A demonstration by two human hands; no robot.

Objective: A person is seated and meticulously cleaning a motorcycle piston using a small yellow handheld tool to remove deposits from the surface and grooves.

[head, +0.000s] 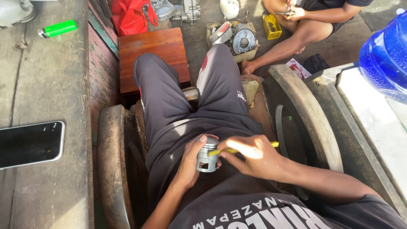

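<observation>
Seated in a wooden chair (112,161), lap as workbench. Left hand (190,163) wrapped around a grey metal piston (206,154), thumb over the crown to steady it. Right hand (250,154) pinching a thin yellow tool (231,150), tip at the piston's upper rim. Phone (30,144) and green lighter (57,29) on the bench alongside. Farther off, another person's legs (292,42) beside a box of engine parts (233,38).

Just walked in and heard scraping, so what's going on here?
A seated person holds a grey metal piston upright over their lap in the left hand. The right hand holds a thin yellow tool with its tip against the piston's top edge. A phone and a green lighter lie on the wooden bench alongside. Another person sits on the floor ahead.
</observation>
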